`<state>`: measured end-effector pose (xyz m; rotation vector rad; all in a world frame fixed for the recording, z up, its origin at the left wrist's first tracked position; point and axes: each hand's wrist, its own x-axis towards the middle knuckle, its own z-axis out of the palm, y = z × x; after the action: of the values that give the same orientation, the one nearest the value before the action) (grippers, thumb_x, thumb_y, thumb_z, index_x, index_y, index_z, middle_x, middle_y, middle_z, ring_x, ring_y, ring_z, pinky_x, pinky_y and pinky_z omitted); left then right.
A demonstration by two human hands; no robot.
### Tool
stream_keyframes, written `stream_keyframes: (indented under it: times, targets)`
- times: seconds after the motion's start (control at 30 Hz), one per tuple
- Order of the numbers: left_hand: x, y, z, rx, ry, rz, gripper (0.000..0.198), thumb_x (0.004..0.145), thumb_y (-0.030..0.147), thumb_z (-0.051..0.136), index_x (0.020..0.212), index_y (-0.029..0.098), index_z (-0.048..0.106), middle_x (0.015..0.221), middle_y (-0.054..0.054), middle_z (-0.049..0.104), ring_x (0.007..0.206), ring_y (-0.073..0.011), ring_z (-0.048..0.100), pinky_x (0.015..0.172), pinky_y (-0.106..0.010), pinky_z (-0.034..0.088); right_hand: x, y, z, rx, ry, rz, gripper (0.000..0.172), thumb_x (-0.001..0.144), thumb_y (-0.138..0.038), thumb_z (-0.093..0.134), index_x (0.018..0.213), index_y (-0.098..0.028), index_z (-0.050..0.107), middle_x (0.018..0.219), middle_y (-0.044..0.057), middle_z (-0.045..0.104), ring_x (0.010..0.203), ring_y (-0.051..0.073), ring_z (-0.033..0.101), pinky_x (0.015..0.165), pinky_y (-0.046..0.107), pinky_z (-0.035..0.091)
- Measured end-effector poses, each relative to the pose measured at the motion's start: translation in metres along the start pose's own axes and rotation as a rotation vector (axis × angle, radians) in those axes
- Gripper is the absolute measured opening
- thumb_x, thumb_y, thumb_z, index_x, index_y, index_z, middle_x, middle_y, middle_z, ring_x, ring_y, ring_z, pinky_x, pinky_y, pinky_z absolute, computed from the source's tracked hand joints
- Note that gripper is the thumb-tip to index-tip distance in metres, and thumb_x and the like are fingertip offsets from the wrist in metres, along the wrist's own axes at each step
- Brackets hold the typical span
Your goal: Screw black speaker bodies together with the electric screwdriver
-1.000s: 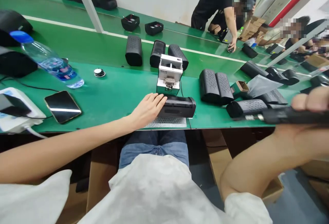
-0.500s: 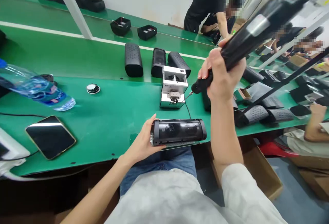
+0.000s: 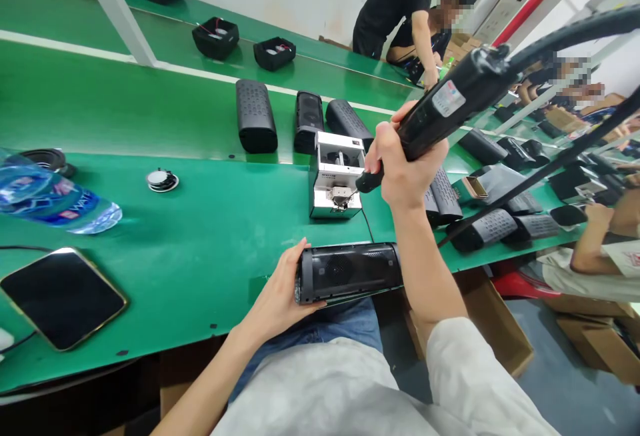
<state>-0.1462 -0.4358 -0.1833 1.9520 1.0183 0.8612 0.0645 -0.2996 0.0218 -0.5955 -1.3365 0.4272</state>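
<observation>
My left hand (image 3: 287, 279) grips the left end of a black speaker (image 3: 353, 269), which lies on its side at the table's front edge. Wrapped around a black electric screwdriver (image 3: 445, 113) is my right hand (image 3: 410, 163); the tool slants down to the left, its cable rising to the right. The screwdriver's tip is at the front of a white screw feeder (image 3: 339, 176), just beyond the speaker. Whether a screw sits on the tip is too small to tell.
Behind the feeder stand several black speakers (image 3: 256, 116). A phone (image 3: 65, 296), a water bottle (image 3: 60, 196) and a small round part (image 3: 162, 180) lie on the left. More speakers (image 3: 483, 229) are at right, near a seated person (image 3: 600, 249). An open carton (image 3: 493, 323) is below.
My right hand has brought the screwdriver left and down, so its tip has moved from beside the feeder to its front. My left hand still holds the speaker. The view has shifted slightly.
</observation>
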Motion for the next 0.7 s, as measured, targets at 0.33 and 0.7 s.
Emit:
stream_keyframes:
  times: [0.33, 0.7]
  targets:
    - [0.000, -0.002, 0.002, -0.003, 0.012, 0.008, 0.130, 0.086, 0.029, 0.095, 0.179, 0.042, 0.005, 0.168, -0.017, 0.048, 0.156, -0.0419, 0.055, 0.128, -0.065, 0.050, 0.009, 0.013, 0.001, -0.028, 0.063, -0.135, 0.035, 0.098, -0.053, 0.089, 0.097, -0.027, 0.065, 0.060, -0.011, 0.047, 0.038, 0.010, 0.048, 0.039, 0.026, 0.041]
    - [0.001, -0.001, 0.004, 0.013, 0.016, 0.007, 0.139, 0.083, 0.032, 0.099, 0.181, 0.037, 0.000, 0.170, -0.020, 0.047, 0.160, -0.0440, 0.051, 0.128, -0.064, 0.050, -0.001, 0.022, -0.006, -0.132, 0.080, -0.014, 0.035, 0.101, -0.055, 0.084, 0.104, -0.031, 0.060, 0.058, -0.012, 0.041, 0.038, 0.011, 0.041, 0.038, 0.028, 0.036]
